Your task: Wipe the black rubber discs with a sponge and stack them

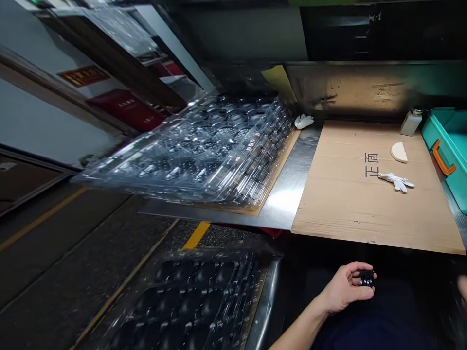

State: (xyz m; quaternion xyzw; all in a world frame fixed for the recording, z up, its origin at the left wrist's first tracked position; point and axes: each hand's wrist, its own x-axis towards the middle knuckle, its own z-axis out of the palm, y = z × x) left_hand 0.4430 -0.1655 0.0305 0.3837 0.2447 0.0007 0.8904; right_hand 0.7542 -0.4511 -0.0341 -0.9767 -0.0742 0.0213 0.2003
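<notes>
My left hand is below the front edge of the workbench, its fingers closed around a small glossy black part. The part has several shiny ridges, and its exact kind is unclear. At the right border only a blurred sliver of my right hand shows, and its fingers cannot be made out. Beyond the left hand, a cardboard sheet with printed characters covers the bench. On it lie a white glove and a cream half-round pad.
Stacked clear plastic trays fill the bench's left side, beside a crumpled white scrap. More black-looking trays stand lower left. A small bottle and a teal bin with an orange handle are at the right.
</notes>
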